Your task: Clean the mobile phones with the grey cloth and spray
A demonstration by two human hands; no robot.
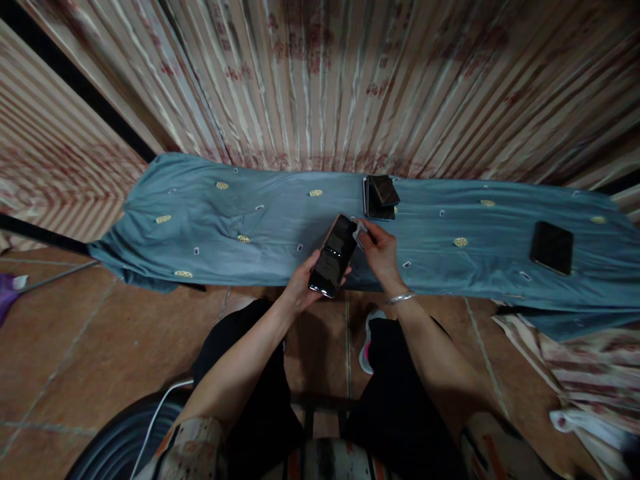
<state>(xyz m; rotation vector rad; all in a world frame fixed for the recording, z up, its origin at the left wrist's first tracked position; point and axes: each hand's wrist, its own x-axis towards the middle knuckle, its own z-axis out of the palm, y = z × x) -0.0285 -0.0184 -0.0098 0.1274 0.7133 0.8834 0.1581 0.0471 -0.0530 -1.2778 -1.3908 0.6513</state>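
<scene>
A dark smartphone with a glossy screen rests in my left hand, whose fingers wrap round its lower end. It is tilted, its top leaning to the right, above the front part of the cloth-covered bench. At the phone's upper right edge, my right hand pinches a small pale grey cloth, partly hidden by the fingers. Just beyond the phone lies a small stack of dark phones, topped by a brown wallet-like item. Far to the right lies another dark flat device.
A blue patterned cloth covers the long narrow bench. Striped curtains hang behind it. Below are the tiled floor, a black ribbed round object and a white cable. Dark metal bars stand at left.
</scene>
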